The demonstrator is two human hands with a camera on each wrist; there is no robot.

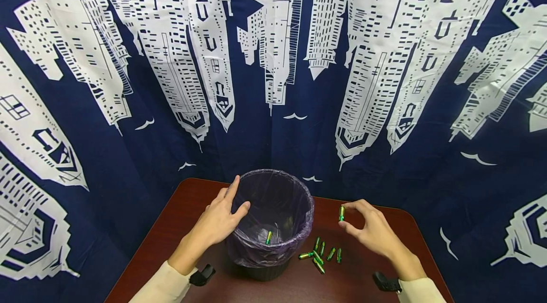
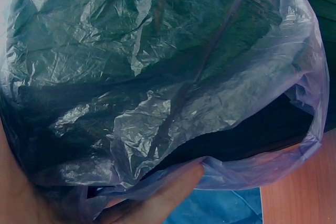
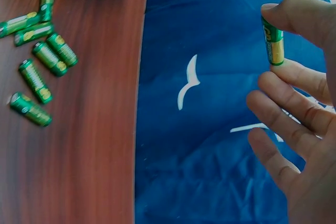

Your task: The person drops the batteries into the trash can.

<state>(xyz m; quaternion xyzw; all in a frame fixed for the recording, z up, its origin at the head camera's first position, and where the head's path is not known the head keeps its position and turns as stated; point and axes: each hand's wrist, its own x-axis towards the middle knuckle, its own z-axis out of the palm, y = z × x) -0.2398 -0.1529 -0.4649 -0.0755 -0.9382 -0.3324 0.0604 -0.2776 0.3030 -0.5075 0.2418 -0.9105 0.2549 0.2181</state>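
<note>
My right hand (image 1: 373, 229) pinches a green and gold battery (image 3: 274, 43) by its two ends between thumb and forefinger, the other fingers spread away from it. It is above the table, to the right of a dark trash bin (image 1: 260, 272). Several matching batteries (image 3: 50, 59) lie loosely grouped on the table between the bin and this hand. My left hand (image 1: 218, 217) rests at the bin's left rim, forefinger straight along the edge and thumb over the opening. One battery (image 1: 268, 237) shows inside the bin, on the translucent purple bag (image 2: 147, 77) lining it.
The bin stands on a reddish-brown wooden table (image 1: 363, 284). Close behind the table hangs a dark blue curtain (image 1: 273, 146) printed with white upside-down buildings and birds. Black straps with wrist cameras (image 1: 202, 275) sit at both cream sleeves.
</note>
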